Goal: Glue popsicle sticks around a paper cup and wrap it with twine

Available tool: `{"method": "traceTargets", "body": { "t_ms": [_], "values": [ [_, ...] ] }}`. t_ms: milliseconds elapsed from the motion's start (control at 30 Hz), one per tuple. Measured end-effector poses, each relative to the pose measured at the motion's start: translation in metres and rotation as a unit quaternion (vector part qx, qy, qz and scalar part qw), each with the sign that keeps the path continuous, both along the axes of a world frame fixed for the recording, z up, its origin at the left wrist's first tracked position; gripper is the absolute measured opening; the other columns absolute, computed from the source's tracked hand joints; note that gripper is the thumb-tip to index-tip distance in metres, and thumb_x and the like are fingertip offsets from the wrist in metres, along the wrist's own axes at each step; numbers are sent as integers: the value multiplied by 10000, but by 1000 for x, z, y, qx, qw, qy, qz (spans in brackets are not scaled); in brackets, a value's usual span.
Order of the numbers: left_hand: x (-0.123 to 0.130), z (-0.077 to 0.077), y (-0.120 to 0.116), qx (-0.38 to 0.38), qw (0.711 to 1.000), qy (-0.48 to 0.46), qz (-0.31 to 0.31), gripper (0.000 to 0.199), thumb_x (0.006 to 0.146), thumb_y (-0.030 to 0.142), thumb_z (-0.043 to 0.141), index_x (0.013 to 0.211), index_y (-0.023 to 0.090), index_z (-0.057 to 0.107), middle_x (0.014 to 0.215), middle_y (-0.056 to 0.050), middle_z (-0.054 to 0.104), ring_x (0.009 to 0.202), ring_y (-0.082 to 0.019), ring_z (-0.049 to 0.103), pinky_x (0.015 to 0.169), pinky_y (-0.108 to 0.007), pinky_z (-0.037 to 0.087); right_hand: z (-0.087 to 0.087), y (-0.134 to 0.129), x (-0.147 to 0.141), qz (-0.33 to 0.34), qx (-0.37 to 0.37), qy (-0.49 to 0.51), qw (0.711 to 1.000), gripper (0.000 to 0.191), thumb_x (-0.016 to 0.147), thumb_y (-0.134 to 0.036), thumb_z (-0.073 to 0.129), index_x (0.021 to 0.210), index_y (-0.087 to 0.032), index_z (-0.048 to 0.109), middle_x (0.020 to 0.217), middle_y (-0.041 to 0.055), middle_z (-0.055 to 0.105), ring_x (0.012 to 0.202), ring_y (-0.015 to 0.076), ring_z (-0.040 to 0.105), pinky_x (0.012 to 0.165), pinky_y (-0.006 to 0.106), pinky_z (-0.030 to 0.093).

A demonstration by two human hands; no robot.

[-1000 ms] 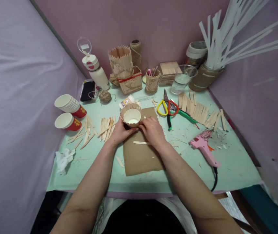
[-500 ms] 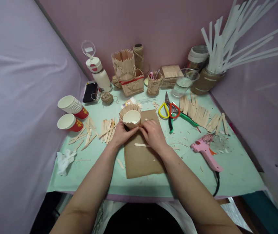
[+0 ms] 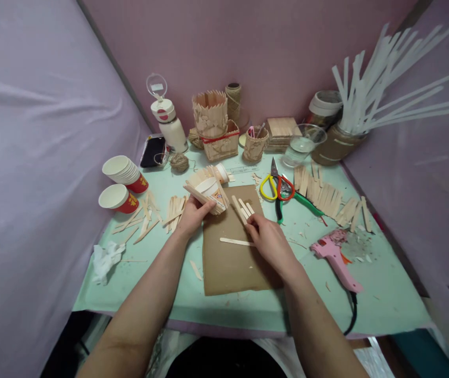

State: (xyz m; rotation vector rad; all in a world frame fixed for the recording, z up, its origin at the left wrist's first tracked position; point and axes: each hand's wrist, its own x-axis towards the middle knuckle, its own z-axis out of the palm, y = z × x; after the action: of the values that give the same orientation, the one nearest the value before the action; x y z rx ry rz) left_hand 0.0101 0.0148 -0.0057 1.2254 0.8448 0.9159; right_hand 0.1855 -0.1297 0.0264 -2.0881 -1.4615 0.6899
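A paper cup [image 3: 221, 197] with wooden sticks around part of its side is tilted in my left hand [image 3: 193, 216], whose fingers are closed on it. My right hand [image 3: 266, 233] pinches several wooden sticks [image 3: 242, 209] above the brown board [image 3: 228, 268]. One loose stick [image 3: 235, 242] lies on the board, its right end by my right hand. Behind the held cup, another paper cup [image 3: 221, 172] lies on its side.
Red cups [image 3: 126, 176], a tissue [image 3: 107, 261] and loose sticks are on the left. Scissors [image 3: 276, 186], green-handled cutters [image 3: 307, 203], a row of sticks [image 3: 322, 190] and a pink glue gun [image 3: 337, 257] are on the right. Stick-covered containers [image 3: 220, 147] and a water cup [image 3: 299, 149] stand behind.
My hands have moved apart. The cup has tilted in my left hand, showing its printed side, and my right hand has come away to the right with several sticks. The view has shifted slightly.
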Motion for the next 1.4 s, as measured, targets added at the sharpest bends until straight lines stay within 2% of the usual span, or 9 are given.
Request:
{"method": "traceTargets", "body": {
  "t_ms": [233,433,667,867,1067,1133,1267,1333,1400],
  "values": [
    [0,-8,-2,-38,999,-29,-25,684,630,485,889,1190,201,616,1215,-114,732,1162,-313,675,1034,-460,512,5,-14,-13,-11,20,-79,997,125,952,-238,550,884,-185,640,940,99,689,887,250,648,786,333,446],
    [-1,-10,-2,-44,999,-17,-25,701,624,451,900,1198,186,596,1245,-124,715,1171,-314,665,1061,-486,490,9,-83,36,-115,132,-155,972,400,998,-520,446,980,-180,655,928,106,683,842,255,643,810,377,486],
    [0,-5,-6,-45,998,19,-26,708,605,487,895,1171,170,608,1199,-114,727,1143,-306,673,1069,-505,486,-15,-157,93,-234,19,-295,926,806,919,-756,284,1142,-81,664,1086,256,660,1045,414,591,913,540,461],
    [1,2,-11,-51,998,14,-46,694,613,479,893,1166,178,601,1202,-118,728,1151,-306,676,1026,-480,523,-45,-154,103,-242,-8,-214,946,714,860,-713,428,1156,-105,658,1047,227,648,992,387,597,917,542,464],
    [3,11,-20,-113,991,-50,-46,738,529,492,929,1137,200,631,1150,-95,750,1114,-314,693,1051,-504,503,-47,-141,99,-259,-4,-180,949,705,831,-758,441,1053,-127,662,940,189,617,935,358,566,876,511,469],
    [8,20,-32,-172,977,-103,-76,756,512,541,922,1134,204,653,1142,-105,755,1127,-334,689,1043,-510,508,-46,-140,98,-258,6,-177,950,711,842,-765,425,1055,-127,655,951,188,617,949,351,565,887,507,464],
    [39,40,-68,-311,898,-176,-257,682,649,538,853,1195,172,669,1231,-151,727,1247,-367,629,1080,-519,473,-45,-141,97,-261,17,-166,951,673,840,-752,452,1031,-140,655,967,193,624,958,348,568,889,510,461],
    [64,41,-85,-356,853,-175,-339,589,713,465,822,1183,143,674,1233,-167,726,1260,-358,623,1107,-507,443,-45,-141,96,-262,23,-158,952,659,835,-745,462,1018,-142,655,972,200,629,958,351,572,886,513,463],
    [91,35,-96,-389,823,-175,-376,489,744,403,801,1131,128,685,1154,-161,754,1211,-326,655,1121,-476,425,-45,-141,95,-261,26,-154,953,668,835,-746,454,1019,-137,655,969,205,634,964,356,576,888,517,463]
  ]
}}
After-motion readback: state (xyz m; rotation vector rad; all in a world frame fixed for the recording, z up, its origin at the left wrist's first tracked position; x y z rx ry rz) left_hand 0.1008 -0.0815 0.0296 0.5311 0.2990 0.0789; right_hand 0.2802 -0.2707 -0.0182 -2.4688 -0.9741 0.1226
